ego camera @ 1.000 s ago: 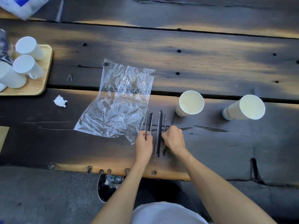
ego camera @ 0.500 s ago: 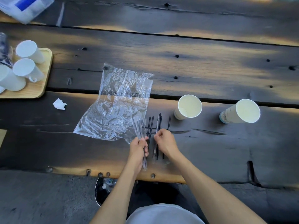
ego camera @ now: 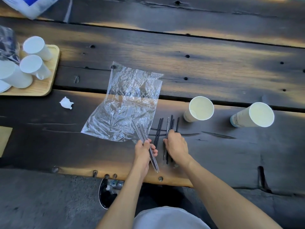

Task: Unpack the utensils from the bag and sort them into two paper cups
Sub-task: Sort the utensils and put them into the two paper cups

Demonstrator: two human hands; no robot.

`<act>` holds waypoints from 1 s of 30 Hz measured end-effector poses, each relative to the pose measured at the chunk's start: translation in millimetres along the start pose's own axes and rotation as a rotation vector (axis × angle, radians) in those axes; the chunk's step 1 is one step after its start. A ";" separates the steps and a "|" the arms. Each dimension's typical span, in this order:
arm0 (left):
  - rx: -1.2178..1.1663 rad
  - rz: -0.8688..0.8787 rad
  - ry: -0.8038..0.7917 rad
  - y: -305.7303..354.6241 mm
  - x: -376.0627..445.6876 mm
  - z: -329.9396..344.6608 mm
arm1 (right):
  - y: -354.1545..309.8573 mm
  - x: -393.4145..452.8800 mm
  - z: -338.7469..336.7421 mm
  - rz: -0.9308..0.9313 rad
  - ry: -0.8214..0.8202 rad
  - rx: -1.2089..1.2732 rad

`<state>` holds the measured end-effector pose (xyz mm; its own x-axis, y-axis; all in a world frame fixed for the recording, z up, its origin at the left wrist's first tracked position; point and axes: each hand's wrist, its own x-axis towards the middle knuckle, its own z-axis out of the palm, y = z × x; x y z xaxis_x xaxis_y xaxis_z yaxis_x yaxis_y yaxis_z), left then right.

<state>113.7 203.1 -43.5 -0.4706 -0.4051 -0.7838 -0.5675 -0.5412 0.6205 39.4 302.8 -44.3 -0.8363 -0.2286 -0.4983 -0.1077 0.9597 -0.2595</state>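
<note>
Head view: my left hand [ego camera: 143,152] has its grip closed round a small bundle of clear-wrapped sticks [ego camera: 145,142], lifted and tilted over the near corner of the empty plastic bag [ego camera: 127,104] lying flat on the bench [ego camera: 214,66]. My right hand [ego camera: 176,145] rests, fingers curled, on the loose black sticks [ego camera: 170,126] lying just beside the bag; whether it grips one I cannot tell. Both paper cups, the nearer [ego camera: 198,109] and the farther [ego camera: 254,115], stand to the right, apart from the sticks.

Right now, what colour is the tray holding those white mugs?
Light natural wood, a pale tan tray, seen in the head view.
</note>
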 end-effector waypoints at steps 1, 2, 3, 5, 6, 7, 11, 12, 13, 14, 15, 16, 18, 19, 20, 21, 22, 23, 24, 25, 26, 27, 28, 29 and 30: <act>-0.002 -0.002 -0.003 0.5 0.0 0.7 | -2.6 0.1 -0.2 -0.002 -0.002 -0.028; -0.004 -0.005 -0.005 1.6 -0.3 1.7 | -5.3 0.0 -0.8 0.005 -0.006 -0.051; -0.009 -0.005 -0.008 2.8 -1.2 2.3 | -7.1 0.5 -0.7 0.016 -0.014 -0.063; -0.018 -0.002 -0.021 5.7 -3.3 3.7 | -7.5 1.5 -0.8 0.037 -0.025 -0.058; -0.015 -0.001 -0.028 6.8 -4.0 4.2 | -6.5 1.5 -1.2 0.044 -0.027 -0.036; -0.005 -0.003 -0.034 6.9 -4.0 4.7 | -5.0 1.2 -1.2 0.053 -0.030 -0.001; 0.053 0.006 -0.044 5.9 -2.1 6.9 | 3.0 2.4 2.0 0.141 -0.074 0.215; 0.067 0.008 -0.047 5.6 -1.6 7.1 | 3.5 2.9 1.3 0.177 -0.088 0.303; 0.078 0.006 -0.058 5.4 -2.3 7.4 | 4.2 3.2 -0.4 0.200 -0.104 0.412; 0.087 -0.001 -0.076 5.7 -4.0 8.0 | 5.1 2.5 -2.6 0.202 -0.132 0.531; 0.094 -0.010 -0.099 6.0 -5.9 8.5 | 5.7 0.5 -5.4 0.188 -0.172 0.648; 0.105 -0.015 -0.126 6.8 -8.3 9.4 | 6.5 -2.1 -8.9 0.167 -0.219 0.757; 0.157 -0.009 -0.171 7.5 -12.7 11.5 | 7.9 -8.2 -15.9 0.103 -0.252 0.876; 0.188 0.002 -0.185 7.9 -15.3 12.5 | 8.1 -11.1 -19.4 0.081 -0.238 0.893; 0.210 0.020 -0.191 8.2 -17.7 13.4 | 8.5 -13.3 -22.6 0.072 -0.227 0.901; 0.225 0.040 -0.192 8.3 -19.3 14.5 | 8.6 -14.9 -25.4 0.075 -0.222 0.908; 0.240 0.061 -0.190 8.0 -20.6 14.3 | 7.9 -16.9 -28.4 0.079 -0.225 0.918; 0.261 0.078 -0.189 7.9 -22.2 14.9 | 8.0 -19.1 -31.0 0.081 -0.228 0.930; 0.275 0.088 -0.194 8.9 -25.0 15.7 | 8.5 -21.4 -33.3 0.077 -0.229 0.943; 0.275 0.086 -0.209 10.0 -28.1 16.8 | 8.7 -23.6 -34.6 0.077 -0.222 0.959; 0.250 0.076 -0.233 11.6 -31.5 18.6 | 9.3 -25.6 -35.6 0.079 -0.211 0.974; 0.215 0.063 -0.260 12.9 -34.8 20.1 | 10.0 -27.8 -36.0 0.076 -0.195 0.987; 0.188 0.052 -0.289 14.5 -39.1 22.0 | 11.4 -30.5 -37.6 0.065 -0.187 0.993; 0.179 0.048 -0.313 16.1 -43.5 23.7 | 13.7 -32.9 -37.9 0.055 -0.195 1.006; 0.178 0.049 -0.333 16.7 -47.1 24.8 | 16.9 -35.4 -39.6 0.037 -0.212 1.015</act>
<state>109.6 231.4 4.3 -0.6774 -0.1503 -0.7201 -0.6335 -0.3783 0.6749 45.9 333.5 1.8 -0.7078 -0.3201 -0.6297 0.5017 0.3999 -0.7671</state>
